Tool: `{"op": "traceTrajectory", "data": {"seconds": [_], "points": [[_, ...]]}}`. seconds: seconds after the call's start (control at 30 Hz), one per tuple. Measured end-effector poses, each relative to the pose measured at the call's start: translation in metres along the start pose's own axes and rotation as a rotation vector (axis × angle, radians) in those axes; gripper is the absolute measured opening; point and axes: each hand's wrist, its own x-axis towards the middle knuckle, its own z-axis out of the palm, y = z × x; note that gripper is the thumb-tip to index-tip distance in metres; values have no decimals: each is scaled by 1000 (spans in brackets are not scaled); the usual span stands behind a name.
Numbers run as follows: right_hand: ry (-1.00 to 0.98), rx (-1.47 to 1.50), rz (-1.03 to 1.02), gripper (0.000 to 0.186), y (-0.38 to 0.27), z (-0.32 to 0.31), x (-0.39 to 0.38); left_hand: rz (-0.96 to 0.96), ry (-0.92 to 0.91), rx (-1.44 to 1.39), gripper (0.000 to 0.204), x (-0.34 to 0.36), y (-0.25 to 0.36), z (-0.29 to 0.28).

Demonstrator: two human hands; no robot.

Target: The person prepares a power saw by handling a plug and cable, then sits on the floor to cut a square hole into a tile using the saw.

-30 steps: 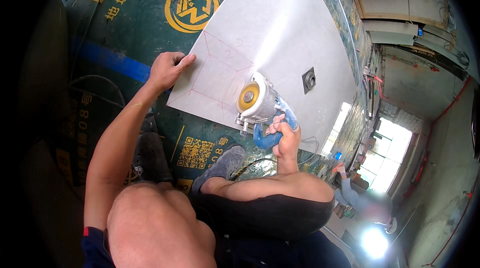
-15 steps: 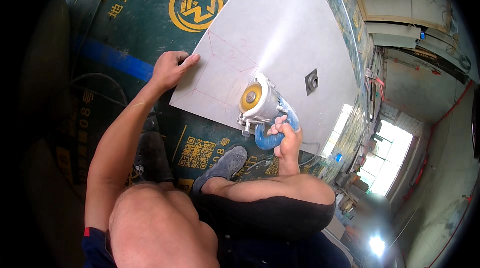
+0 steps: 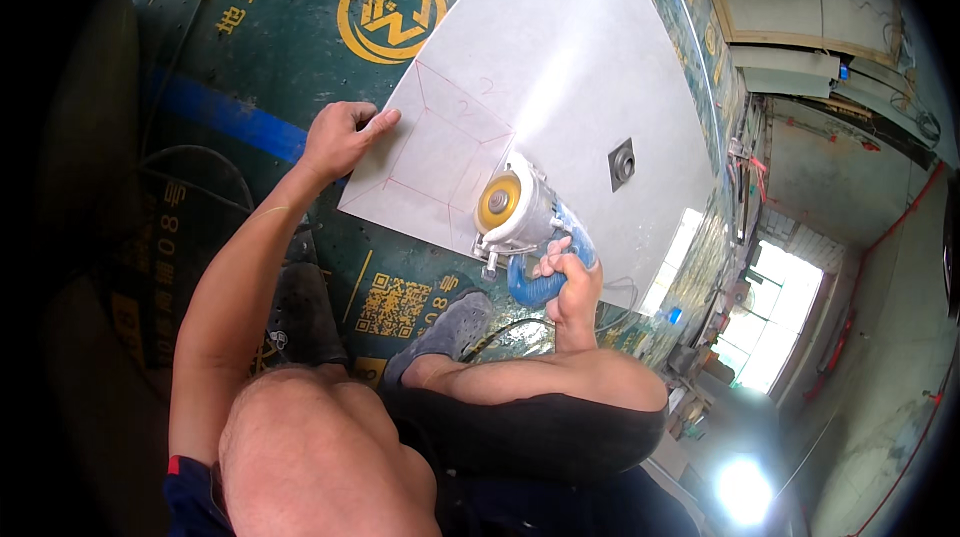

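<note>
A large light-grey tile (image 3: 620, 57) lies in front of me, with red pencil-like lines marking a quadrilateral near its left corner. My left hand (image 3: 345, 142) grips the tile's left edge, thumb on top and fingers curled at the rim, partly hidden. In my right hand (image 3: 573, 282) is the blue looped handle of a handheld tile cutter (image 3: 535, 207), fingers wrapped round it. The cutter rests on the tile's near part beside the red lines, its yellow disc hub facing up-left. Pale dust coats its metal body, and a whitish streak runs from it across the tile.
A square dark floor drain (image 3: 622, 165) sits on the tile, right of the cutter. Green printed sheeting (image 3: 290, 67) with scattered debris covers the floor. My shod foot (image 3: 440, 332) is close to the near edge, by a dark cable (image 3: 500, 330). Clutter (image 3: 700, 367) stands at right.
The cutter and my right hand have shifted slightly toward me and to the left. My left hand stays on the tile's edge. The bright light at lower right looks larger.
</note>
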Motion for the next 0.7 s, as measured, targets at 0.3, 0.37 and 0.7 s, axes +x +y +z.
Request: {"op": "traceTrajectory", "data": {"seconds": [0.3, 0.37, 0.7], "points": [[-1, -11, 16, 22, 0, -3, -3, -9, -3, 15, 58, 0, 2, -1], [2, -10, 22, 22, 0, -3, -4, -8, -2, 9, 58, 0, 2, 0], [-1, 2, 32, 22, 0, -2, -8, 2, 14, 4, 62, 1, -1, 0]]}}
